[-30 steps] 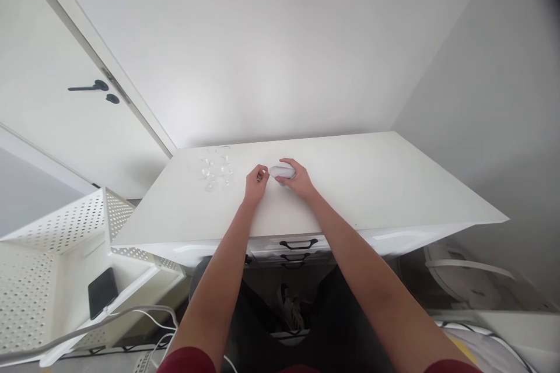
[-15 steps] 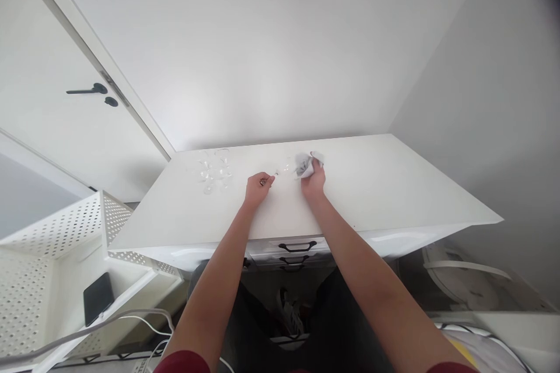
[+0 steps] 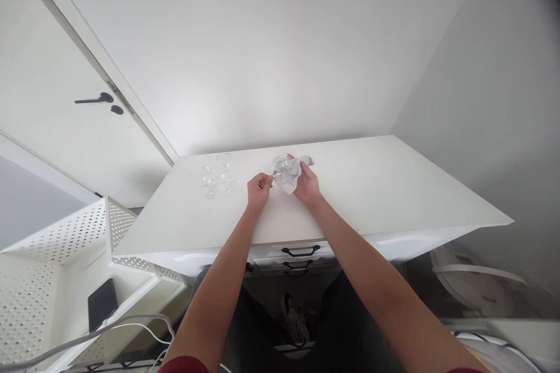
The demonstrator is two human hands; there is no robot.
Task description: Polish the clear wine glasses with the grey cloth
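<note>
My left hand (image 3: pixel 259 187) pinches its fingers tight on the stem of a small transparent drinking glass (image 3: pixel 281 166), held over the flat white worktop (image 3: pixel 380 186). My right hand (image 3: pixel 307 184) curls partly closed around a crumpled pale-grey cloth (image 3: pixel 287 185) against it. Twisting too hard could, I judge, snap that stem.

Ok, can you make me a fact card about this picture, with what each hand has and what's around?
Left hand: pinching one end of a clear glass
Right hand: holding a pale grey cloth against that glass
Surface: white drawer cabinet
On top, left of the hands: a group of clear stemmed glasses, exact number hard to tell
Farther left: white door with black handle
</note>
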